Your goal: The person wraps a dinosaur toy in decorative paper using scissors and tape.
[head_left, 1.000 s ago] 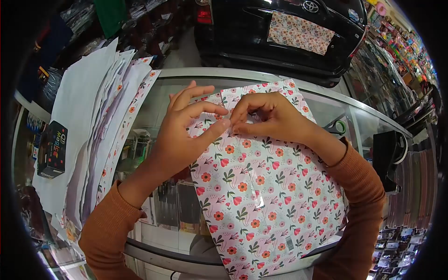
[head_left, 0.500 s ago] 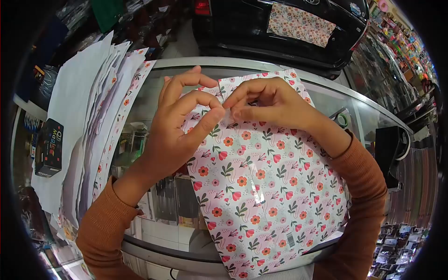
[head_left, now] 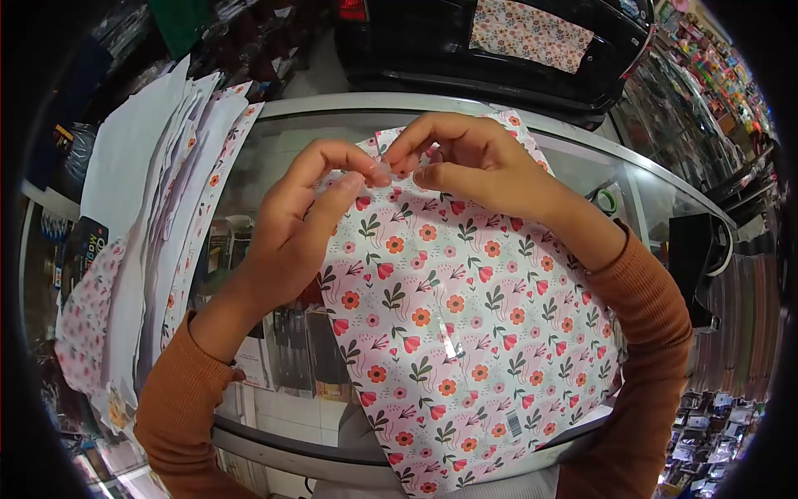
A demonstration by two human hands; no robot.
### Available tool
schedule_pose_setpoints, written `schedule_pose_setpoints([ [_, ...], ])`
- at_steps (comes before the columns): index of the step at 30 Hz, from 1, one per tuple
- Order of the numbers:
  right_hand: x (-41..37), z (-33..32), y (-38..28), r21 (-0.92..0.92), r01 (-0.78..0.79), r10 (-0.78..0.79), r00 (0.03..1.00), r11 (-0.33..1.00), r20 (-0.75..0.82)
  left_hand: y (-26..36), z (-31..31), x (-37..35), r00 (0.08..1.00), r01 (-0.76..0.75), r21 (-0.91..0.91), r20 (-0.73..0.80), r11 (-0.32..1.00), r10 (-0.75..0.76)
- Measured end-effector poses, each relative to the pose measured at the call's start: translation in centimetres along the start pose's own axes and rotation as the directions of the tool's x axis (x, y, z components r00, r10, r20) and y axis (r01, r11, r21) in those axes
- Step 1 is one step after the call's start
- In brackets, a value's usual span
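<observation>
A flat parcel wrapped in pink floral paper [head_left: 465,333] lies tilted on the glass counter [head_left: 274,158]. A strip of clear tape shines on its middle seam. My left hand [head_left: 299,224] pinches a small clear piece of tape [head_left: 381,172] between thumb and forefinger at the parcel's far edge. My right hand [head_left: 474,170] meets it there, its fingertips closed on the same piece. Both forearms wear orange sleeves.
A fanned stack of wrapping-paper sheets [head_left: 158,224] lies on the counter's left, partly over a black box [head_left: 79,249]. A tape roll [head_left: 607,200] and a black dispenser [head_left: 694,258] stand at the right. A black car rear [head_left: 499,50] sits beyond the counter.
Both hands have moved up toward the parcel's far edge and closed tighter on the tape. A floral sheet has slid over the black box at the left.
</observation>
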State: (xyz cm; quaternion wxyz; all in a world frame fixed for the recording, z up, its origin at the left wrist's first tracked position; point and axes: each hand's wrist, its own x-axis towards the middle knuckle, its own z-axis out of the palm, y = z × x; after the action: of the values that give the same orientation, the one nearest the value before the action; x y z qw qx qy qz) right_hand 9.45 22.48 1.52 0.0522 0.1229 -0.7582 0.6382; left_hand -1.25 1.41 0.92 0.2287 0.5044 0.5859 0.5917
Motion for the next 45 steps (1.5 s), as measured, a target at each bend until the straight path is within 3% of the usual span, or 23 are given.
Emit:
schedule_pose_setpoints([
  [5,0.2,0.2,-0.7,0.026,-0.008,0.008,1.0,1.0,-0.02,0.0,-0.2,0.1,0.998,-0.059,-0.011,0.008,0.998,0.059],
  [8,0.3,0.4,-0.8,-0.172,0.0,-0.006,1.0,0.985,-0.03,0.2,-0.3,0.2,0.998,-0.06,0.004,0.029,0.998,0.06],
  [11,0.4,0.6,-0.3,-0.04,-0.057,0.055,0.997,0.998,-0.051,0.4,-0.2,0.1,0.999,-0.037,0.041,0.029,0.998,0.036],
  [14,0.3,0.6,0.1,-0.054,0.016,-0.018,0.999,0.998,-0.051,-0.1,-0.2,0.2,0.999,0.046,0.001,0.008,0.999,-0.046],
  [17,0.4,0.4,-1.5,-0.136,0.003,-0.014,0.996,0.991,-0.083,-0.2,0.5,0.3,0.996,-0.016,0.253,-0.079,0.967,0.038],
  [20,0.2,0.2,-0.6,-0.059,0.014,-0.015,1.0,0.998,-0.022,-1.6,0.3,0.4,0.973,-0.023,0.185,-0.223,0.983,0.065],
  [22,0.3,0.2,-0.3,0.003,-0.025,0.025,1.0,1.0,-0.016,-1.1,0.1,0.5,0.987,-0.046,0.334,-0.129,0.941,0.094],
  [25,0.2,0.1,-0.2,0.065,-0.106,0.107,0.994,0.992,-0.021,-0.7,0.6,0.2,0.994,-0.108,0.674,0.057,0.731,0.094],
  [28,0.1,0.1,-0.1,0.078,-0.156,0.158,0.987,0.985,-0.019,-0.4,0.6,0.2,0.995,-0.085,0.746,0.101,0.66,0.013],
  [32,0.0,0.4,0.3,0.06,-0.202,0.205,0.978,0.977,-0.046,0.0,0.7,0.2,0.996,-0.037,0.728,0.08,0.685,-0.031],
  [35,0.0,0.4,-0.6,-0.051,-0.269,0.268,0.963,0.962,-0.017,-0.1,0.8,0.2,0.997,-0.04,0.723,0.074,0.69,-0.02],
  [38,0.0,0.5,0.0,-0.051,-0.197,0.197,0.98,0.979,-0.009,-0.1,0.8,0.2,0.997,-0.041,0.721,0.075,0.692,-0.018],
  [45,-0.3,0.8,-0.9,-0.169,-0.224,0.227,0.974,0.96,0.001,-0.2,0.7,0.2,0.996,-0.075,0.745,0.083,0.662,0.02],
])
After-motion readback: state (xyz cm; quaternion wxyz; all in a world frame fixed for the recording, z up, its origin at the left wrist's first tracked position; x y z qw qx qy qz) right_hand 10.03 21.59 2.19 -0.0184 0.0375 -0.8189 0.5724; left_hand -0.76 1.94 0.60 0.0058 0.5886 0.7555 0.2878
